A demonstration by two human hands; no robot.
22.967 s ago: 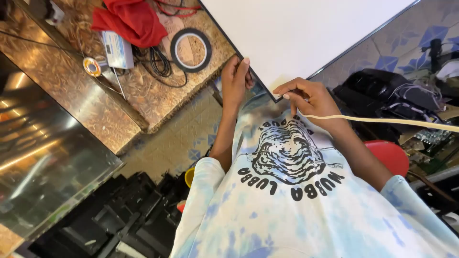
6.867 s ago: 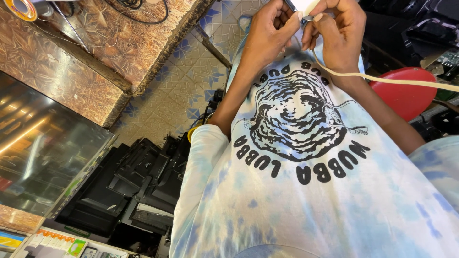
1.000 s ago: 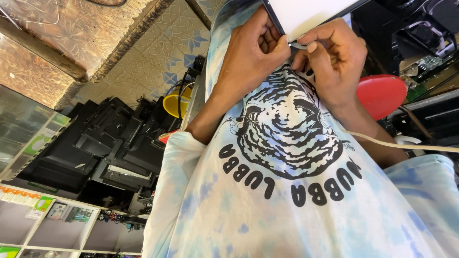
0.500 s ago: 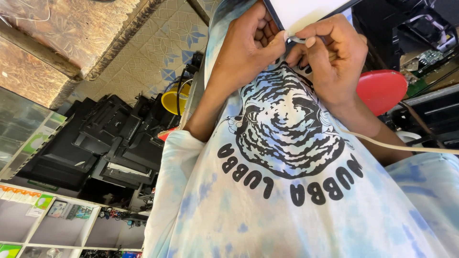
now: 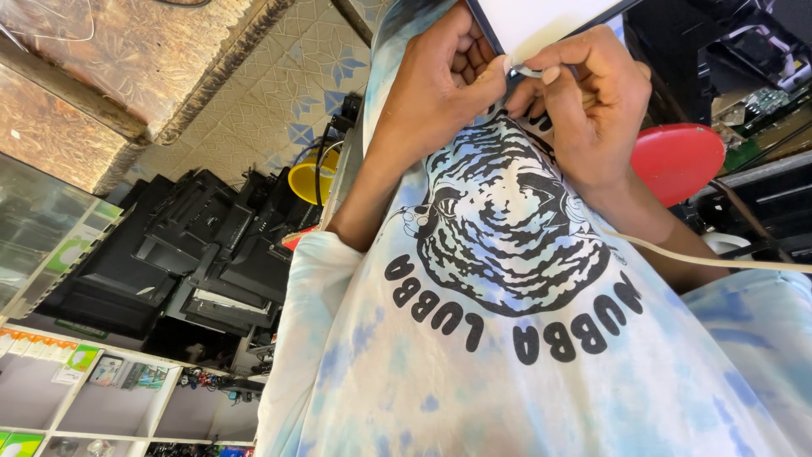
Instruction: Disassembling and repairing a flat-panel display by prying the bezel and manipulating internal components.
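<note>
A flat white panel with a dark frame (image 5: 541,21) rests against my chest at the top of the view. My left hand (image 5: 440,89) is curled around the panel's dark lower edge, thumb pressed near the corner. My right hand (image 5: 588,110) meets it there, with thumb and forefinger pinched on a thin pale strip (image 5: 529,73) at that edge. The fingertips of the two hands touch. The fingers hide where the strip joins the panel. A tie-dyed blue and white shirt with a black print (image 5: 507,254) fills the lower half of the view.
A cream cable (image 5: 719,261) crosses my right forearm. A red round seat (image 5: 677,161) stands to the right and a yellow bucket (image 5: 309,178) to the left. Stacked black machines (image 5: 186,254) sit on the floor, beside shelves of small boxes (image 5: 76,372) and a wooden counter (image 5: 152,59).
The panel has come off the counter and up against my chest. In the last second my hands have closed together at its lower edge, and the right fingers now pinch the pale strip.
</note>
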